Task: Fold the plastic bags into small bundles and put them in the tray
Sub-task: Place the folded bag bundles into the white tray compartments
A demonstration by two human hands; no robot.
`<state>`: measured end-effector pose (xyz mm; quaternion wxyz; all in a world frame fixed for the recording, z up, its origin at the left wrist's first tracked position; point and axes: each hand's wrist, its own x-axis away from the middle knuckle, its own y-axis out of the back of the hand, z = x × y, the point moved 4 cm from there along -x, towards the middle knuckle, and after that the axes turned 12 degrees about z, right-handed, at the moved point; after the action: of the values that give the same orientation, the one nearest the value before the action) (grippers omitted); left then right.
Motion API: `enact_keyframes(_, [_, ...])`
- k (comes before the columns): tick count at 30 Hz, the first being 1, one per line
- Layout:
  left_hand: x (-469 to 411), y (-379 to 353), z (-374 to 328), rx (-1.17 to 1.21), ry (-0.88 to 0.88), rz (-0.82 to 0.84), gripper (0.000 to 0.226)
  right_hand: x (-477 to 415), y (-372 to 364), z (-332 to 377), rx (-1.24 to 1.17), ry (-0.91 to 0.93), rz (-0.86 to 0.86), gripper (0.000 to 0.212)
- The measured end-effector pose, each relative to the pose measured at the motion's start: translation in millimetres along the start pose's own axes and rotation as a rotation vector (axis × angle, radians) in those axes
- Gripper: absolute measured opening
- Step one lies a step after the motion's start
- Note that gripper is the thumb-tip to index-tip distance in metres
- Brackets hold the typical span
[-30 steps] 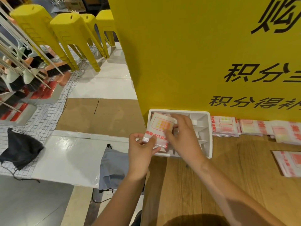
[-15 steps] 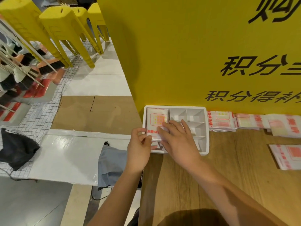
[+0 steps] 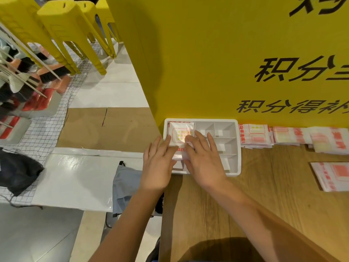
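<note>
head view: the fingers (image 3: 191, 139) of the right hand (image 3: 204, 164) lie straight and spread, flat on top of a folded plastic bag bundle (image 3: 181, 131), curled round nothing. the left hand (image 3: 157, 167) comes in beside it, its fingers (image 3: 166, 143) also straight, their tips on the bundle's left edge and over the tray's left rim. the two hands are just beside each other, nearly touching.

the bundle is white with red and yellow print and sits in the left compartment of the white tray (image 3: 237, 148), filling its far part. the near edge of the bundle is hidden under the hands. the tray's other compartments to the right show only bare white dividers.

the tray stands at the far left corner of the wooden table (image 3: 207, 208), touching the yellow board (image 3: 207, 63) with black characters behind it. just right of the tray, a row of stacked bags (image 3: 255, 136) lies along the board, and one flat bag (image 3: 332, 175) lies nearer, well apart from the tray.

off the table's left edge, a grey pouch (image 3: 126, 181) hangs or lies below. further left on the floor are flattened cardboard (image 3: 105, 127), a black bag (image 3: 17, 171), brooms (image 3: 28, 78) and yellow stools (image 3: 62, 29).
</note>
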<state>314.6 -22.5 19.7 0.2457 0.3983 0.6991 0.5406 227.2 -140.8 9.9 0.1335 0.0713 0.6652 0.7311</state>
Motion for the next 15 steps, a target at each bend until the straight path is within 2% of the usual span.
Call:
enact_keyframes(4, [-7, 3, 3, -0.04, -0.028, 0.051, 0.029, -5, -2, -8, -0.045, 0.044, 0.045, 0.043])
enact_keyframes(6, [-12, 3, 3, -0.063, -0.016, 0.087, 0.029, -7, 1, -8, -0.032, 0.031, 0.044, 0.042])
enact_keyframes(11, [-18, -1, 0, -0.126, 0.021, 0.187, 0.054, -16, -5, -4, 0.048, 0.005, 0.116, 0.05])
enact_keyframes(15, [-19, 0, -2, -0.153, 0.039, 0.182, 0.07, -13, -4, -5, 0.006, 0.005, 0.14, 0.049])
